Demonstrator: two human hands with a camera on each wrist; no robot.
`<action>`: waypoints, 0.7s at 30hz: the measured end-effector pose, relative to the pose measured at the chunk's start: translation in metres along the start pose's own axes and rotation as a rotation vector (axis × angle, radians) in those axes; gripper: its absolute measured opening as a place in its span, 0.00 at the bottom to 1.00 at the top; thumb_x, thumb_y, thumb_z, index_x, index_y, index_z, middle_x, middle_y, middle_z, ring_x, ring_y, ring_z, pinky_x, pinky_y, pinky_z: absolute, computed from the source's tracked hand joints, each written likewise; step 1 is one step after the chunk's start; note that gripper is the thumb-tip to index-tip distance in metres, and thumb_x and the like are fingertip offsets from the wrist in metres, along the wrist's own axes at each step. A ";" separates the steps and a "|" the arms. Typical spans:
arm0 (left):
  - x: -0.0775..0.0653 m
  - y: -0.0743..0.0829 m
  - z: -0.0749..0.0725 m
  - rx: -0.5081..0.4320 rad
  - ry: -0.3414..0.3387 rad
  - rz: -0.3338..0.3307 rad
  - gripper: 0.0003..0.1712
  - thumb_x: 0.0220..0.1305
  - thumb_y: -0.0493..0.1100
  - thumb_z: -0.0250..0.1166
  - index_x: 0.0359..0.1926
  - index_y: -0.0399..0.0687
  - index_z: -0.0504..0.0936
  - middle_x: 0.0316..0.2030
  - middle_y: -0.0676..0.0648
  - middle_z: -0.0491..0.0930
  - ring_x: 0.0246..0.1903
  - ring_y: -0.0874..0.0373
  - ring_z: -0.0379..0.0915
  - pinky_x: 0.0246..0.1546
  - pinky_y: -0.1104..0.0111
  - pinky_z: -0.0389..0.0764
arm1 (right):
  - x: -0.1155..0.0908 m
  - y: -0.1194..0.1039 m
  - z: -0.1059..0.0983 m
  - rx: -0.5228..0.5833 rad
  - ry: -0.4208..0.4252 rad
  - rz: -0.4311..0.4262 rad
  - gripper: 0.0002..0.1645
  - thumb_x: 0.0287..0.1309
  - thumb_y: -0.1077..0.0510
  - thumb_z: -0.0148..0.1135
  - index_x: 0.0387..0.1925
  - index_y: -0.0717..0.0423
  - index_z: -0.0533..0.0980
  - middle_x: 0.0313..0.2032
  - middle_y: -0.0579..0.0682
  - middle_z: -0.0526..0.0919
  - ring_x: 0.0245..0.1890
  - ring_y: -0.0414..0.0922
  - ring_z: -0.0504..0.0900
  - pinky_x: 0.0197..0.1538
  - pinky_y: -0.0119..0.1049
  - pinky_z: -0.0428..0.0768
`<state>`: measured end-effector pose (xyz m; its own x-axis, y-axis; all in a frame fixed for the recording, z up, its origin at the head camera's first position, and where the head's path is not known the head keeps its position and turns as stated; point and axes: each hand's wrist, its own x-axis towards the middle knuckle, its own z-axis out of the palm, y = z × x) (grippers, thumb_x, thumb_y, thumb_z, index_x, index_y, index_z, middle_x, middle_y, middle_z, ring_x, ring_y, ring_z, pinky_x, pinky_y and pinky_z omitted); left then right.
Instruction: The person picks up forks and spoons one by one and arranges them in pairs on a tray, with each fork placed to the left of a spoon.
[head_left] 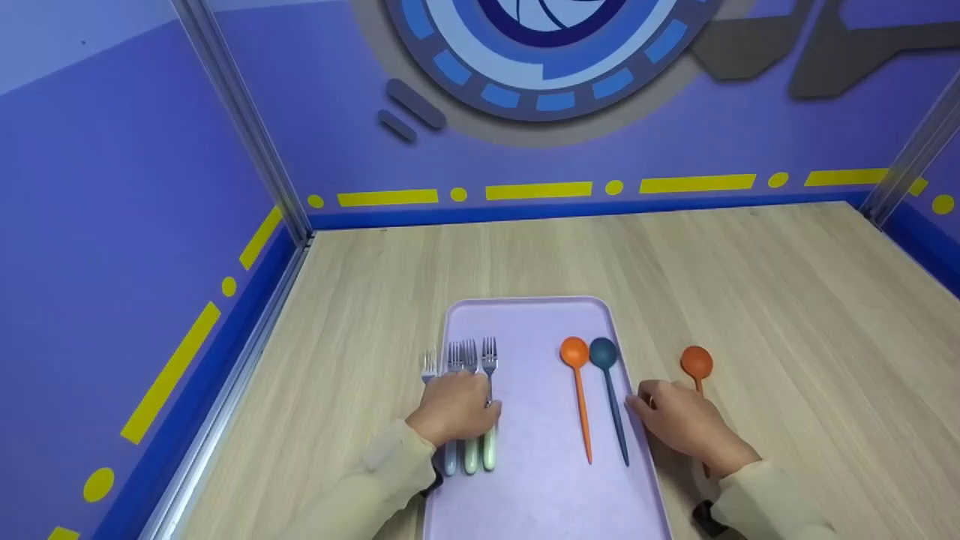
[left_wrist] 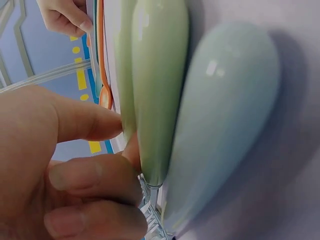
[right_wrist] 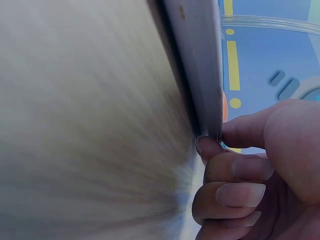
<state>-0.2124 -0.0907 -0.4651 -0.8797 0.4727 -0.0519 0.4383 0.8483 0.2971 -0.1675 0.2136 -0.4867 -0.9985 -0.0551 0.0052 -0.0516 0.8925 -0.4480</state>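
Your lavender tray point(head_left: 525, 480) carries three forks point(head_left: 470, 457), an orange spoon point(head_left: 574, 352) and a blue spoon point(head_left: 604, 354). Your left hand point(head_left: 454, 405) pinches the rightmost green-handled fork point(head_left: 490, 363), spoons at its three o'clock; your right hand point(head_left: 682, 420) grips the tray's three-o'clock rim, a fingertip point(right_wrist: 204, 147) underneath, visible only from the right wrist.

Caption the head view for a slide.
Left hand pinches a green-handled fork, right hand grips the lilac tray; two spoons lie between.
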 end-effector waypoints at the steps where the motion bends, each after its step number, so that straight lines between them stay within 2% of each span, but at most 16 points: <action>1: -0.001 0.000 -0.001 -0.004 0.011 0.001 0.26 0.63 0.48 0.58 0.10 0.54 0.59 0.08 0.58 0.53 0.10 0.63 0.56 0.11 0.68 0.57 | 0.000 0.000 0.000 -0.001 0.004 -0.003 0.15 0.61 0.55 0.59 0.20 0.53 0.71 0.14 0.45 0.63 0.16 0.41 0.64 0.22 0.32 0.62; 10: -0.011 -0.008 -0.012 0.031 0.062 -0.010 0.27 0.60 0.46 0.60 0.11 0.53 0.56 0.11 0.57 0.51 0.12 0.63 0.53 0.13 0.67 0.54 | 0.001 -0.002 -0.001 0.003 -0.040 0.039 0.12 0.62 0.56 0.58 0.24 0.55 0.74 0.15 0.46 0.63 0.17 0.42 0.66 0.23 0.33 0.62; 16: -0.015 -0.012 -0.008 0.039 0.034 0.000 0.26 0.59 0.46 0.61 0.11 0.53 0.57 0.11 0.57 0.53 0.13 0.62 0.55 0.14 0.67 0.56 | 0.002 -0.002 -0.001 0.013 -0.059 0.054 0.11 0.62 0.56 0.58 0.25 0.55 0.75 0.15 0.45 0.63 0.17 0.42 0.66 0.23 0.33 0.62; 21: -0.014 -0.015 -0.006 0.052 0.025 -0.026 0.23 0.59 0.47 0.61 0.12 0.53 0.61 0.12 0.56 0.57 0.14 0.61 0.58 0.14 0.66 0.58 | 0.003 -0.002 0.000 0.010 -0.060 0.056 0.11 0.62 0.56 0.58 0.26 0.55 0.76 0.15 0.45 0.64 0.17 0.41 0.66 0.22 0.32 0.63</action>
<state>-0.2074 -0.1113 -0.4633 -0.8952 0.4443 -0.0348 0.4232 0.8720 0.2459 -0.1700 0.2113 -0.4857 -0.9968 -0.0326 -0.0731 0.0043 0.8904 -0.4551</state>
